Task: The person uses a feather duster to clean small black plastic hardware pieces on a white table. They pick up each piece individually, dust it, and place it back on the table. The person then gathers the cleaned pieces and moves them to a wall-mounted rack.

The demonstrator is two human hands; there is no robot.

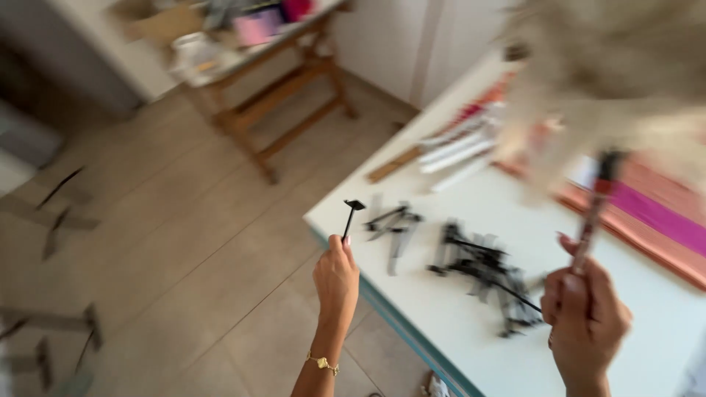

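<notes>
My left hand [336, 278] is raised over the edge of the white table [456, 323] and pinches a thin black stick with a small flat black head [352, 215], held upright. A gold bracelet sits on that wrist. My right hand [585, 316] is closed around a slim red and black stick [597, 206] that points up toward a blurred beige fluffy mass [610, 66] at the top right. A thin black stem also runs left from this hand. Between the hands, piles of black and grey small parts [482, 272] lie on the table.
White and red strips [463, 143] and pink and orange sheets [662, 213] lie at the table's far side. A wooden table [279, 95] with clutter stands on the tiled floor behind. Dark scraps [59, 213] are scattered on the floor at left. The picture is motion-blurred.
</notes>
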